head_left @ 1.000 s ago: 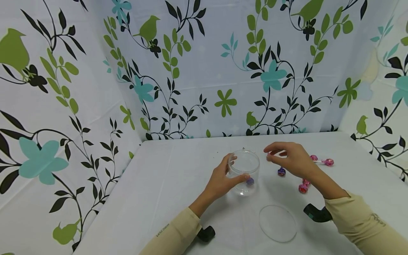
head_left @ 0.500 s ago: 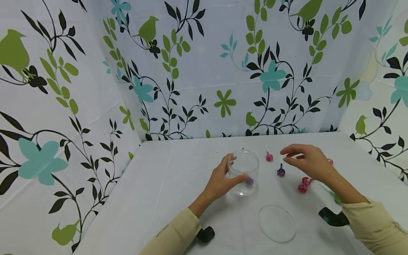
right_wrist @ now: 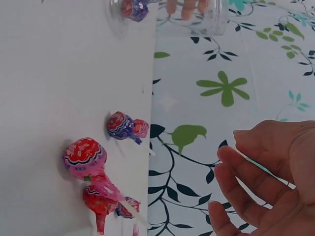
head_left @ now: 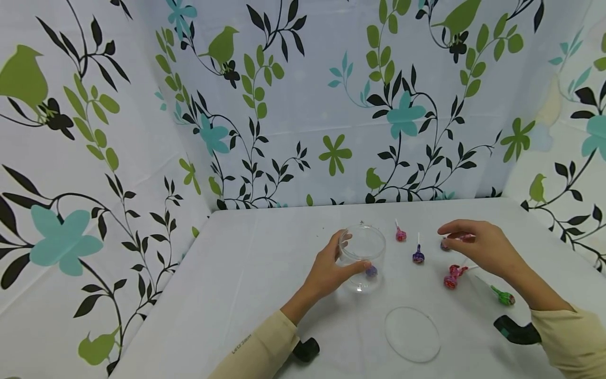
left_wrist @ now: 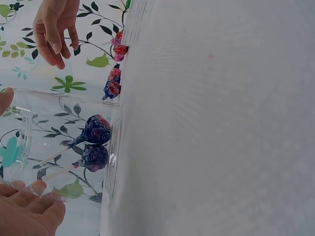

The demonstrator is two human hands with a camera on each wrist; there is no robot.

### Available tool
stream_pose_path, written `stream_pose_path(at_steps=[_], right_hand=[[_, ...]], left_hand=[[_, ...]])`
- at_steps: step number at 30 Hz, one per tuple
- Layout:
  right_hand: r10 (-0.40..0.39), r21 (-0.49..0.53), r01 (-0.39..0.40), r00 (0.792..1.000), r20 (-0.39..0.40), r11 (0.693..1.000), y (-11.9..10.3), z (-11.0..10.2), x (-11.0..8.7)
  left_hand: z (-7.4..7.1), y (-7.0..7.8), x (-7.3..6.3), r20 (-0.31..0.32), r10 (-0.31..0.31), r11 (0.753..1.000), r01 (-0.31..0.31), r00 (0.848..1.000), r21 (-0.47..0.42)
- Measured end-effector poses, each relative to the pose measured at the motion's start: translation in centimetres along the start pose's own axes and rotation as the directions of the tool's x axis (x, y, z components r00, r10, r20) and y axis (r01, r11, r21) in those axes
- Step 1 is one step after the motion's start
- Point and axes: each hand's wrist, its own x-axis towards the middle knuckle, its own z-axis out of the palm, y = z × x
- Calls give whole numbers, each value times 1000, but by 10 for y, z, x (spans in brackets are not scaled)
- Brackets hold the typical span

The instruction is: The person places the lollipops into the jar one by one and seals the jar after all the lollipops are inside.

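My left hand (head_left: 347, 255) grips a clear round jar (head_left: 362, 247) that stands upright on the white table (head_left: 265, 263). One purple lollipop (head_left: 371, 271) lies inside the jar (left_wrist: 64, 142), and it also shows there in the left wrist view (left_wrist: 97, 130). My right hand (head_left: 456, 236) hovers to the right with relaxed fingers, and the right wrist view shows the hand (right_wrist: 266, 177) holding nothing. Just below its fingertips lies a small lollipop (head_left: 445, 243). A pink lollipop (head_left: 400, 235) and a purple lollipop (head_left: 418, 256) lie between the hands.
Two red-pink lollipops (head_left: 452, 276) and a green lollipop (head_left: 504, 298) lie near my right forearm. A clear round lid (head_left: 412, 334) lies flat at the front. Patterned curtain walls (head_left: 303, 105) close in the table on three sides.
My right hand has moved to the right, away from the jar, uncovering the pink and green lollipops. My left hand and the jar have stayed in place.
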Motion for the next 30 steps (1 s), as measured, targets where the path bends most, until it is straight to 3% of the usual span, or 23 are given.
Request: stream_pose_path(at_steps=[13, 30], right_hand=[[-16, -16, 15, 1000, -14, 1000, 24, 3, -8], [68, -21, -66, 996, 61, 998, 50, 6, -20]], left_hand=[[0, -1, 0, 0, -4, 1000, 4, 1000, 8], [0, -2, 1, -3, 0, 1000, 0, 1000, 16]])
